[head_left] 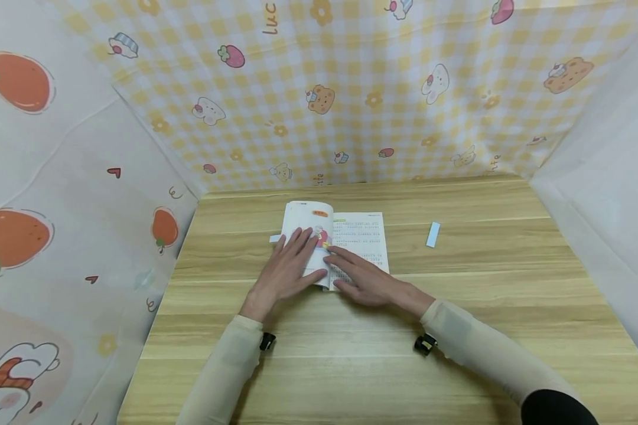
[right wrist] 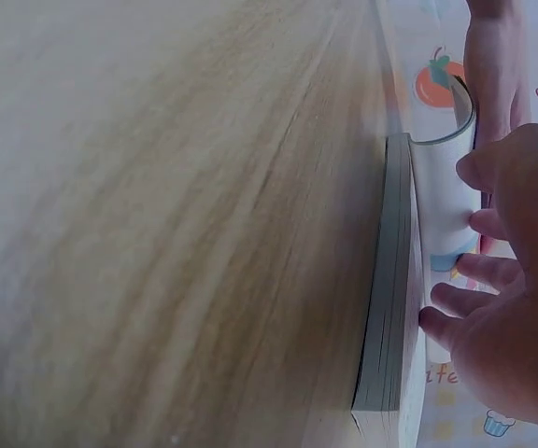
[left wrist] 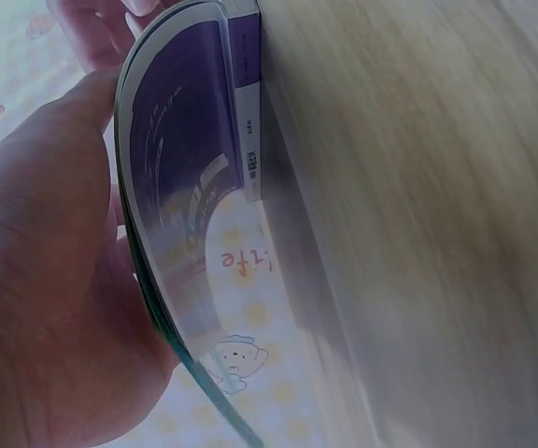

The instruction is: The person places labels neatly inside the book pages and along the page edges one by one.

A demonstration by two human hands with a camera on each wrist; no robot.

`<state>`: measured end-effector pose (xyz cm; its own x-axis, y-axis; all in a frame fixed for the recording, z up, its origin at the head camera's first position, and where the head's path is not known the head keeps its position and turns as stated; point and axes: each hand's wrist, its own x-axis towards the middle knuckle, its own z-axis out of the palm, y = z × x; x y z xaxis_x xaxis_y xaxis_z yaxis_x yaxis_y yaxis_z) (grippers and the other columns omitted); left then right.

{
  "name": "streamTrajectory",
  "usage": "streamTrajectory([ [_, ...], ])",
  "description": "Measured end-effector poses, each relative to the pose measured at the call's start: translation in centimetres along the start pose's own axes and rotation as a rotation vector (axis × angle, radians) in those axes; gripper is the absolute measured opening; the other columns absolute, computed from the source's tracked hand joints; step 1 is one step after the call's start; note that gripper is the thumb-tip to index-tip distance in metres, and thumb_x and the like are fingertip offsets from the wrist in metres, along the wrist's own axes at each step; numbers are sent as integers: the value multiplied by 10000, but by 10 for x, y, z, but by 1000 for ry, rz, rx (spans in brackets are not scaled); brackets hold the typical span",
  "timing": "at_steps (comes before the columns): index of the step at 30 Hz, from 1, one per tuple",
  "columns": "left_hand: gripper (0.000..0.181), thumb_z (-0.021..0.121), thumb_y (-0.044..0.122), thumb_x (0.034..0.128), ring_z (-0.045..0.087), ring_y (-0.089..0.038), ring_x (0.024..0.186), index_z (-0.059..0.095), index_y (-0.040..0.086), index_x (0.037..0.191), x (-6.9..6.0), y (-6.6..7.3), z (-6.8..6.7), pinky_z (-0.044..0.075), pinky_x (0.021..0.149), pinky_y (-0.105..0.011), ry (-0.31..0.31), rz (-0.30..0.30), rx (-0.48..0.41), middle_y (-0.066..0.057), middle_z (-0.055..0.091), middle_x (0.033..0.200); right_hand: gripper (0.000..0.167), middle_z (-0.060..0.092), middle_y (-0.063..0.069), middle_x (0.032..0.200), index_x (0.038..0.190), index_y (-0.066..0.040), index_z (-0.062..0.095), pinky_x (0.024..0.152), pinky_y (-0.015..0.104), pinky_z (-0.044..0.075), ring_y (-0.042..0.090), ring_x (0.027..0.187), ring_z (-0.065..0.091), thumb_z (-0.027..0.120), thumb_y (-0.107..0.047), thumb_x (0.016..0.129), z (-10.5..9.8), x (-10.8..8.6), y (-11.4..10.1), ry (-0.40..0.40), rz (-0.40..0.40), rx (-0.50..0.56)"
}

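An open book (head_left: pixel 358 224) lies on the table, with a coloured picture on its left page and printed text on its right page. My left hand (head_left: pixel 292 265) rests on the left page with its fingers spread. That side arches up off the table; its purple cover (left wrist: pixel 185 131) shows in the left wrist view. My right hand (head_left: pixel 367 280) lies over the lower right page, its fingertips touching near the middle fold. In the right wrist view, the thick page block (right wrist: pixel 386 289) sits under the right hand's fingers.
A pale blue strip (head_left: pixel 433 234) lies on the wooden table (head_left: pixel 484 283) to the right of the book. Another pale blue piece (head_left: pixel 274 238) sticks out at the book's left edge. A checked yellow cloth (head_left: pixel 372 124) hangs behind the table.
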<state>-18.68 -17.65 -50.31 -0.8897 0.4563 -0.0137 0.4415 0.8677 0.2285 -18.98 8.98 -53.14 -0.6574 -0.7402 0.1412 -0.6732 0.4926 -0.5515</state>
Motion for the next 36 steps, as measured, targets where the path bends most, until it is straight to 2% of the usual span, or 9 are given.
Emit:
streamTrajectory([
  [5, 911, 579, 670, 1112, 158, -327, 1797, 279, 167, 1810, 3, 1, 2, 57, 1465, -664, 0, 4, 5, -83, 203, 1910, 608, 322, 190, 1860, 1701, -59, 474, 1401, 576, 366, 393, 1711, 383, 630, -254, 1146, -1, 1, -1, -25, 3, 14],
  [10, 891, 592, 645, 1118, 182, -340, 1792, 278, 183, 1812, 5, 2, 2, 89, 1462, -668, -10, -3, -3, -89, 234, 1905, 627, 328, 193, 1857, 1705, -49, 464, 1404, 572, 361, 388, 1716, 375, 642, -263, 1142, -2, -1, 0, -33, 7, 8],
  [19, 867, 559, 664, 1124, 220, -363, 1781, 291, 208, 1811, 6, 0, 3, 138, 1459, -662, -32, -12, -5, -109, 267, 1896, 642, 387, 204, 1822, 1700, -74, 473, 1388, 599, 383, 416, 1684, 413, 679, -286, 1129, -8, -13, 7, -12, 27, -81],
  [24, 776, 552, 646, 1131, 208, -372, 1784, 382, 258, 1781, 5, -3, 6, 146, 1460, -656, -48, -8, -36, -117, 254, 1899, 650, 393, 222, 1817, 1686, -57, 489, 1398, 624, 353, 451, 1689, 392, 689, -311, 1122, -13, -20, 13, -3, 52, -140],
  [29, 774, 542, 643, 1135, 210, -382, 1782, 384, 246, 1780, 5, -6, 8, 152, 1457, -666, -55, -3, -40, -127, 255, 1898, 636, 415, 260, 1793, 1645, -35, 535, 1396, 655, 338, 493, 1689, 375, 713, -321, 1106, -19, -28, 20, 4, 61, -169],
  [36, 817, 539, 648, 1134, 211, -364, 1784, 348, 202, 1792, 5, -6, 11, 165, 1454, -664, -46, 3, -58, -96, 219, 1910, 627, 398, 247, 1808, 1646, -50, 556, 1405, 662, 316, 497, 1706, 338, 704, -350, 1115, -23, -35, 29, -24, 95, -203],
])
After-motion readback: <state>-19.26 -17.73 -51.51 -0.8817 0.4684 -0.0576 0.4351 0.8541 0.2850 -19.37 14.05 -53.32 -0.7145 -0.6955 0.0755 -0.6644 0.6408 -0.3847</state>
